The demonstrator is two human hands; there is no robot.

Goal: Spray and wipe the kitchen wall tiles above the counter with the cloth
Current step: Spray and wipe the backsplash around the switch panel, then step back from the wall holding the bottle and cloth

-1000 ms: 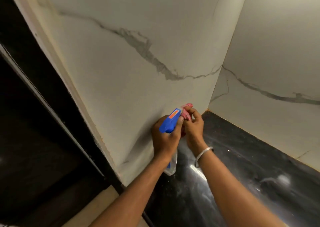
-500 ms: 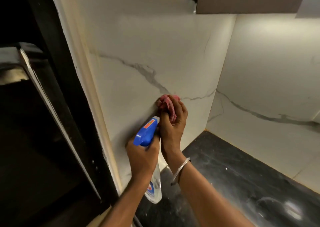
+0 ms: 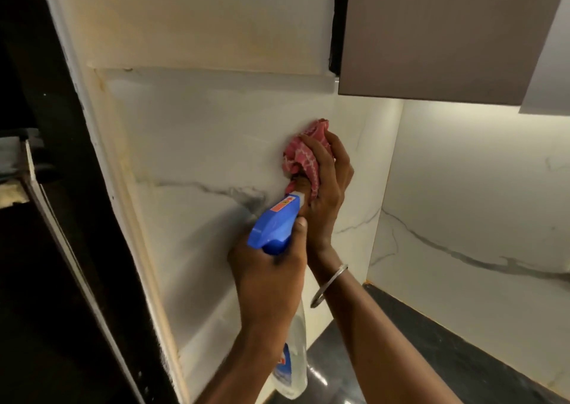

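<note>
White marble-look wall tiles (image 3: 197, 144) with grey veins cover the wall ahead and the wall to the right. My right hand (image 3: 328, 188) holds a bunched pink patterned cloth (image 3: 303, 154) and presses it against the tile just under the cabinet's left corner. My left hand (image 3: 268, 277) grips the neck of a clear spray bottle (image 3: 294, 357) with a blue trigger head (image 3: 273, 225). The nozzle points up at the cloth, close to my right hand. A metal bangle circles my right wrist.
A brown upper cabinet (image 3: 431, 33) hangs at the top right, lit from below. The black stone counter (image 3: 431, 357) lies at the bottom right. A dark appliance or doorway (image 3: 46, 249) fills the left side, past the wall's edge.
My right hand has slid the cloth up the tile from near the counter corner to just under the cabinet. My left hand with the bottle has risen along with it.
</note>
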